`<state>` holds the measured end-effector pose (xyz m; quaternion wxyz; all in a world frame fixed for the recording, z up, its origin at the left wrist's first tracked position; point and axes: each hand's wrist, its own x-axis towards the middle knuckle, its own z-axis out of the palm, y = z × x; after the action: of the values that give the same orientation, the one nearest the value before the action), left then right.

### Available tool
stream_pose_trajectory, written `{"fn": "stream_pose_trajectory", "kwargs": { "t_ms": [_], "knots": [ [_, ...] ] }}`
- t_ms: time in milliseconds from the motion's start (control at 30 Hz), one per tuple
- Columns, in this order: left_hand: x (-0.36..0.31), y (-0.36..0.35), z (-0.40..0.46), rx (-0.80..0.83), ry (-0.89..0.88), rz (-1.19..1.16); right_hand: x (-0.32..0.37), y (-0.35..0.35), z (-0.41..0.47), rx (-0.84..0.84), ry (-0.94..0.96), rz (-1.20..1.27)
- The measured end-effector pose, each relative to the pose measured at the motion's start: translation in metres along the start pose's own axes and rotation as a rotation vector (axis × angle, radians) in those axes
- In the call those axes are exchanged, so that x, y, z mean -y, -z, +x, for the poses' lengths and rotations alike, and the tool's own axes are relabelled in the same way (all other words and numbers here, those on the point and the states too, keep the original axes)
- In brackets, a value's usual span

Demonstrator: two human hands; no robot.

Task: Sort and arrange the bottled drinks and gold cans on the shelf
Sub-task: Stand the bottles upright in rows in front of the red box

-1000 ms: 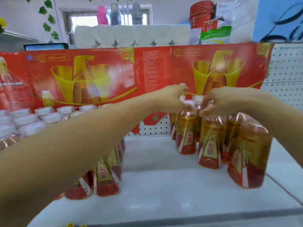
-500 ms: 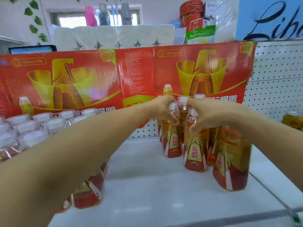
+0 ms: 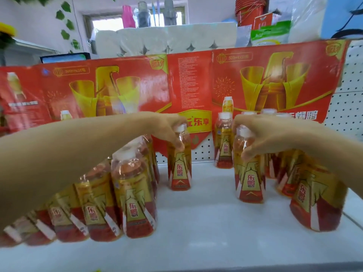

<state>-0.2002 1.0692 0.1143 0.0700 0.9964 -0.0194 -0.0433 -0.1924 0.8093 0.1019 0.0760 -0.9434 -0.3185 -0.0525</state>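
Note:
On the white shelf (image 3: 206,228) stand bottled drinks with red-and-gold labels and white caps. My left hand (image 3: 169,128) grips one bottle (image 3: 179,169) by the neck; it stands alone mid-shelf, between two groups. My right hand (image 3: 257,134) grips the neck of another bottle (image 3: 249,183) at the front of the right group (image 3: 314,197). A dense block of several bottles (image 3: 117,203) fills the left, partly hidden under my left forearm. One more bottle (image 3: 224,146) stands at the back. No gold cans are in view.
A red-and-gold cardboard display panel (image 3: 196,85) stands along the back against the white pegboard (image 3: 349,114). Above it sit packs of toilet rolls (image 3: 167,40), red buckets (image 3: 249,10) and bags. Bare shelf lies in front between the two bottle groups.
My left hand has carried its bottle leftward away from the right group toward the left block. My right hand keeps hold of its bottle. The view has shifted.

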Motion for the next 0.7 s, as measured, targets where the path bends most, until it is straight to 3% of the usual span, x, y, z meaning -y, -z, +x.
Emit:
{"fn": "stream_pose_trajectory", "kwargs": {
  "t_ms": [700],
  "knots": [
    [0.022, 0.006, 0.004, 0.011, 0.133, 0.209, 0.042, -0.018, 0.024, 0.038, 0.111, 0.238]
  ]
}}
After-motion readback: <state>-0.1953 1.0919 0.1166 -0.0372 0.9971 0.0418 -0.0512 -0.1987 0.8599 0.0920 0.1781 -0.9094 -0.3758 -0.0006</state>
